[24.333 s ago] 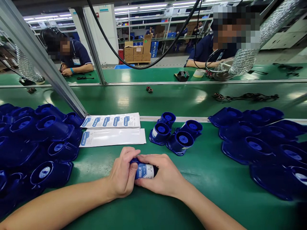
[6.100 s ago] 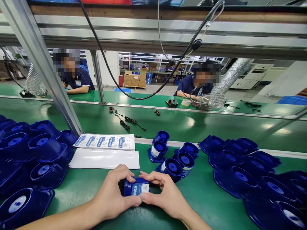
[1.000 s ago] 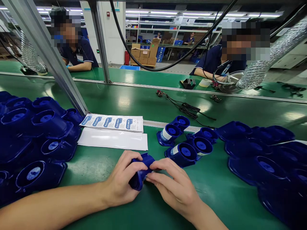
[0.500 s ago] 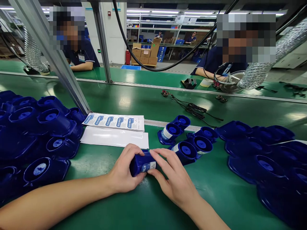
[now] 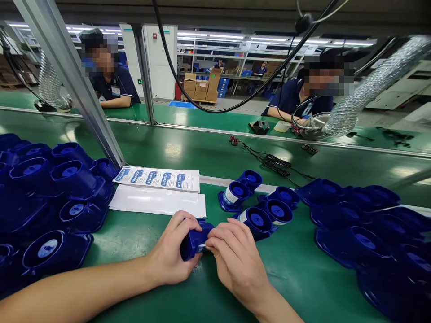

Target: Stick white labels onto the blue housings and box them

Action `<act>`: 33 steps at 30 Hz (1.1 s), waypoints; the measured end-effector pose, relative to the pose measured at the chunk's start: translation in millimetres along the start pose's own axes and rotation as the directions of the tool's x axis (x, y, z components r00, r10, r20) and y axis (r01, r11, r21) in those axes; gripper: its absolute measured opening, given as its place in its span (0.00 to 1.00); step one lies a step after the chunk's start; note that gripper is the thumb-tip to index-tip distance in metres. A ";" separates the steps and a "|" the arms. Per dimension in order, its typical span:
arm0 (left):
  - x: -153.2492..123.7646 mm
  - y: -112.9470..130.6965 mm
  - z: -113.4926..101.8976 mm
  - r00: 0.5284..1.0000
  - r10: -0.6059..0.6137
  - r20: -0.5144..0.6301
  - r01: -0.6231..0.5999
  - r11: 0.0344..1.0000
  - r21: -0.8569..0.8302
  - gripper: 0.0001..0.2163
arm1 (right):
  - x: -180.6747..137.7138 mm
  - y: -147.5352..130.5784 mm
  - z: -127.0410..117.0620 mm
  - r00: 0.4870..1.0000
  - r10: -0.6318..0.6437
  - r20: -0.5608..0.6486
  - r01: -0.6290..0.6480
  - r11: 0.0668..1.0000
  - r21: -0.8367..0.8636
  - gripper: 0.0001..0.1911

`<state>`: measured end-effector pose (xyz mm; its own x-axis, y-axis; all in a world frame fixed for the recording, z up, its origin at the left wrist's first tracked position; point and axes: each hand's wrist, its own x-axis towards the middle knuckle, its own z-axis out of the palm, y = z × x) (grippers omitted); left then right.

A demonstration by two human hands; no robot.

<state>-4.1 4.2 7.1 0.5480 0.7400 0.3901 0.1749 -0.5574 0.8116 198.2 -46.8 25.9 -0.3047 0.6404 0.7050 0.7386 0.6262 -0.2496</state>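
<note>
My left hand [image 5: 180,251] is wrapped round a blue plastic housing [image 5: 207,229], which lies on its side just above the green table. A white and blue label [image 5: 201,248] shows on its curved wall, partly covered by fingers. The fingers of my right hand [image 5: 237,264] are bunched and press on the housing's right side at the label. Just beyond stand several labelled blue housings [image 5: 257,218], round openings upward. Behind my left hand lie a printed label sheet [image 5: 156,178] and a blank white backing sheet [image 5: 155,200].
Many blue housings are piled at the left [image 5: 69,172] and at the right [image 5: 363,237]. A black cable bundle [image 5: 276,161] lies behind the labelled ones. A metal post [image 5: 84,98] rises at the left. Two people sit across the bench, near silver ducts [image 5: 350,116].
My right hand's fingers have closed from a spread grip into a bunch over the label, hiding more of it. My left hand keeps its hold. The view has tilted up slightly.
</note>
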 end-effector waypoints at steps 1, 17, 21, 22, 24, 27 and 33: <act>0.2 0.6 -0.1 1.000 -0.015 0.002 0.015 1.000 -0.004 0.28 | -0.3 -1.9 0.9 1.000 0.000 -0.004 0.000 1.000 -0.030 0.13; 2.4 3.4 -1.1 0.981 -0.189 -0.029 0.188 0.981 -0.050 0.24 | -10.9 -8.9 -12.7 0.982 -0.185 0.040 0.189 0.953 -0.236 0.14; 2.5 -0.7 -2.5 0.978 -0.204 -0.031 0.202 0.977 -0.069 0.25 | -5.9 8.0 -23.7 0.991 -0.132 0.017 0.134 0.981 -0.139 0.16; 2.8 -0.9 -3.0 0.977 -0.210 -0.032 0.207 0.976 -0.073 0.25 | -5.3 12.7 -24.6 0.997 -0.078 0.009 0.079 0.988 -0.129 0.17; 3.6 -0.7 -4.1 0.974 -0.224 -0.029 0.221 0.972 -0.083 0.24 | -5.0 20.4 -23.8 0.999 0.003 0.038 0.001 0.995 -0.101 0.20; 5.3 -0.4 -5.4 0.971 -0.240 -0.014 0.238 0.967 -0.091 0.24 | -5.0 24.3 -19.2 0.995 0.037 0.087 -0.031 0.997 -0.065 0.15; 8.0 -2.3 -4.8 0.981 -0.193 0.012 0.194 0.977 -0.084 0.22 | -0.2 13.8 -7.8 0.997 0.038 0.073 -0.039 0.999 0.013 0.13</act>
<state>-4.1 13.3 10.5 0.5136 0.8292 0.2206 0.2081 -0.3698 0.9055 213.2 -41.8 27.5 -0.3191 0.6946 0.6448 0.7419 0.6064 -0.2861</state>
